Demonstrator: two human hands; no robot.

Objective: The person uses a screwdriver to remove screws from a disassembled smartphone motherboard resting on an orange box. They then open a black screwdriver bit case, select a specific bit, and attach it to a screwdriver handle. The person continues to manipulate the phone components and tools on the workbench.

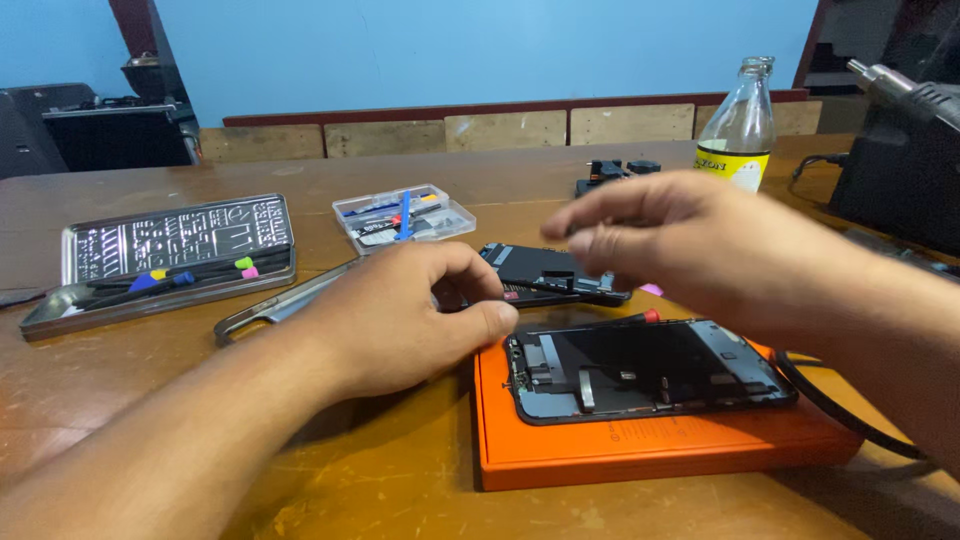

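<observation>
My left hand rests on the wooden table with its fingers curled in, and its thumb touches the left edge of the orange box. A detached phone screen panel lies face down on that box, its metal back and flex cables showing. My right hand hovers blurred above the panel with its fingers stretched to the left and nothing visible in them. Just behind the hands lies the opened black phone body. A red-tipped screwdriver lies between the body and the panel.
At the left stands an open metal tool tin with coloured-handled tools, with a metal phone frame beside it. A clear plastic parts box sits farther back. A glass bottle, a black hot-air station and a black cable are at the right.
</observation>
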